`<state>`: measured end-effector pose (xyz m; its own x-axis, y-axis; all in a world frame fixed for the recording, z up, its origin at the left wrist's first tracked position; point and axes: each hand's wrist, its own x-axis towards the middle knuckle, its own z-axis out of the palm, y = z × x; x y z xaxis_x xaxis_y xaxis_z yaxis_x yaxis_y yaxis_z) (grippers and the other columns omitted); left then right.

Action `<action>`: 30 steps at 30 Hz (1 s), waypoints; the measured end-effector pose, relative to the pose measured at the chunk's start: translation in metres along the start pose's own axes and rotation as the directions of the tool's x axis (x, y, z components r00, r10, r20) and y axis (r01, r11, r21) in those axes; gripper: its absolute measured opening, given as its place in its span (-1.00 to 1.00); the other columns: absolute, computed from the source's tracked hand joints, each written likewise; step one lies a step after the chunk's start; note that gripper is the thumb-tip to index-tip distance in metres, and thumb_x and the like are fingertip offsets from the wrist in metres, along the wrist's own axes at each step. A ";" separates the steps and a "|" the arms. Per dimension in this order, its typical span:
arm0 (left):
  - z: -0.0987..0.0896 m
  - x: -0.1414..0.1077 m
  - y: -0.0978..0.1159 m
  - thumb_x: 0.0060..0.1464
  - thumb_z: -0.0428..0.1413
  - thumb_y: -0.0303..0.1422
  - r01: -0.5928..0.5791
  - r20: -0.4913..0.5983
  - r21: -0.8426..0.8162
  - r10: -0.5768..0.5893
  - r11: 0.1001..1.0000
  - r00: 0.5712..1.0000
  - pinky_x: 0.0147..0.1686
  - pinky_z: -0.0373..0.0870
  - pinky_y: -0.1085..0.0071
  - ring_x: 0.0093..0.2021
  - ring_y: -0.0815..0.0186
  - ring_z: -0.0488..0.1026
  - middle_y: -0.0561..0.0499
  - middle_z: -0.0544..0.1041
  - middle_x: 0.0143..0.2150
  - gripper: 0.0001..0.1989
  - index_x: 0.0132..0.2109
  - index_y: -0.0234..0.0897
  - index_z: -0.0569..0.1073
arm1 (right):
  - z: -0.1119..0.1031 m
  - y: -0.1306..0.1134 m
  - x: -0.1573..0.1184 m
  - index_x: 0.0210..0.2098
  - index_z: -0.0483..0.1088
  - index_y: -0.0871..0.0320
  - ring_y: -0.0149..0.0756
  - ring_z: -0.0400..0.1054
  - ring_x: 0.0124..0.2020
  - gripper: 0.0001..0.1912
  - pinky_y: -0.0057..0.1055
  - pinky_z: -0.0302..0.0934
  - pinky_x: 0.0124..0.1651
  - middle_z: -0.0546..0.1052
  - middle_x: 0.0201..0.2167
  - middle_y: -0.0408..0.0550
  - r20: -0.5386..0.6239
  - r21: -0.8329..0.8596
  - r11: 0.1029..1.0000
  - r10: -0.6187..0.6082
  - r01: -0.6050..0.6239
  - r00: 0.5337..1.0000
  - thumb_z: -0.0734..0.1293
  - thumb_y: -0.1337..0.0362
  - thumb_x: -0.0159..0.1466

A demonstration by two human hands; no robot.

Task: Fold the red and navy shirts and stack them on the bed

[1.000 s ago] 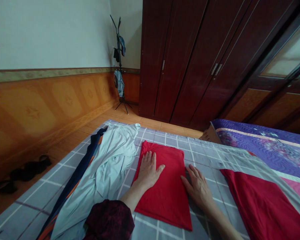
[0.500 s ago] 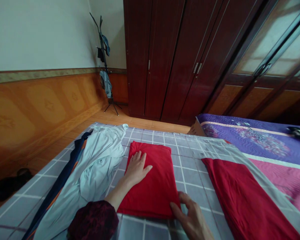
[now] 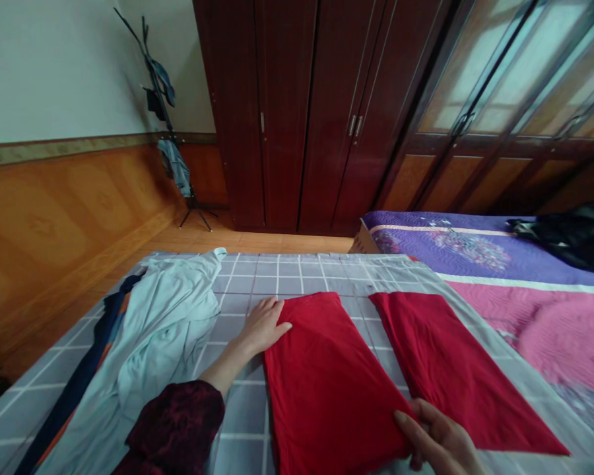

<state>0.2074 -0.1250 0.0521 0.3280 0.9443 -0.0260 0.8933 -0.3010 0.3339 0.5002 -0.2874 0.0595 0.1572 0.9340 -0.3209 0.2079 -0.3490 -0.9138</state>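
Note:
A folded red garment (image 3: 331, 376) lies on the grey checked bedcover (image 3: 245, 422) in front of me. My left hand (image 3: 261, 326) rests at its upper left corner, thumb spread from the fingers and touching the cloth. At the lower right corner, my right hand (image 3: 440, 435) pinches the fabric between thumb and fingers. A second red garment (image 3: 460, 369) is spread out to the right, its nearest edge close behind my right hand. Left of my left arm lies a rumpled pale blue garment (image 3: 163, 330), with a dark navy and orange one (image 3: 103, 336) partly under it.
Beyond the bed's far edge stand a dark red wardrobe (image 3: 282, 119) and a coat rack (image 3: 171, 132) with clothes on it. At right, a purple and pink quilted bedspread (image 3: 480, 244) carries a black item (image 3: 569, 234). An orange panelled wall (image 3: 69, 211) runs along the left.
The view has swung right. The folded red garment has turned and shifted right, toward the other red one, with my right hand at its corner. My left hand has gone from its middle to its edge.

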 end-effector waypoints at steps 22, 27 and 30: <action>0.002 0.020 0.069 0.00 0.06 -0.30 0.052 0.206 -0.468 0.052 0.882 0.977 -0.37 0.35 0.43 -0.33 0.26 0.48 0.06 0.52 -0.38 -0.81 -0.25 -0.31 0.42 | -0.057 0.007 -0.018 -0.41 0.45 0.22 -0.46 0.14 -0.65 -0.52 -0.50 0.04 -0.58 0.33 -0.65 -0.19 -0.119 0.137 0.987 -0.070 0.086 0.990 0.38 -0.13 0.03; -0.013 0.034 0.107 -0.10 0.16 -0.30 0.119 0.238 -0.856 0.179 0.503 0.955 -0.28 0.41 0.37 -0.27 0.24 0.50 -0.01 0.55 -0.27 -0.70 -0.18 -0.34 0.41 | -0.092 -0.005 -0.029 -0.37 0.48 0.20 -0.42 0.17 -0.64 -0.48 -0.46 0.08 -0.57 0.32 -0.66 -0.18 -0.284 0.123 0.987 -0.067 0.106 0.956 0.42 -0.16 -0.04; -0.024 0.056 0.144 -0.10 0.17 -0.33 0.028 0.165 -0.885 0.255 0.465 0.953 -0.25 0.42 0.34 -0.25 0.22 0.51 -0.04 0.56 -0.23 -0.71 -0.18 -0.36 0.42 | -0.123 -0.011 -0.035 -0.36 0.48 0.19 -0.40 0.18 -0.61 -0.54 -0.45 0.10 -0.55 0.33 -0.66 -0.17 -0.352 0.122 0.978 -0.118 0.171 0.929 0.44 -0.09 -0.02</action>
<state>0.3471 -0.1117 0.1210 0.5911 0.8011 -0.0947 0.1522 0.0045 0.9883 0.6116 -0.3253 0.1116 0.4610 0.8814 -0.1025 0.1122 -0.1725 -0.9786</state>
